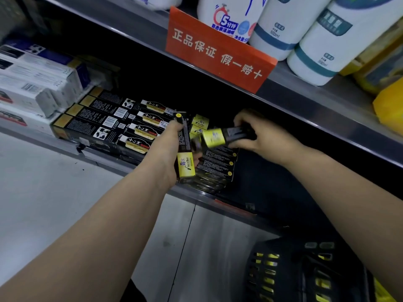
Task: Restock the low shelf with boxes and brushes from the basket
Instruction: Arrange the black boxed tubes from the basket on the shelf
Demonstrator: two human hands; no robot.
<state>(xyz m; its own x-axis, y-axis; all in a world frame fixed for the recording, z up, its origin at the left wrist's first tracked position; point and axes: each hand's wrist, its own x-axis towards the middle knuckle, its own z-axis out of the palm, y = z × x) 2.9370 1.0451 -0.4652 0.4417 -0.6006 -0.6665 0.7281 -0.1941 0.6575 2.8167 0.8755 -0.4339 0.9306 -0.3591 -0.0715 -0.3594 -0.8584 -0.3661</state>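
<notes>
My left hand [169, 147] grips a long black and yellow box [184, 149], held upright at the front of the low shelf [122, 162]. My right hand [259, 134] holds another black and yellow box [214, 137], tilted sideways over a stack of the same boxes [218, 164] lying on the shelf. More yellow-ended boxes [199, 123] stand behind, deep in the dark shelf. The black basket [283, 273] sits on the floor at lower right, with yellow items showing through its holes.
Rows of black boxes with barcodes [104, 118] lie on the low shelf to the left, with white boxes [32, 83] stacked further left. An orange sign [218, 51] hangs on the upper shelf edge, below white bottles [316, 40]. Grey floor [43, 192] spreads at left.
</notes>
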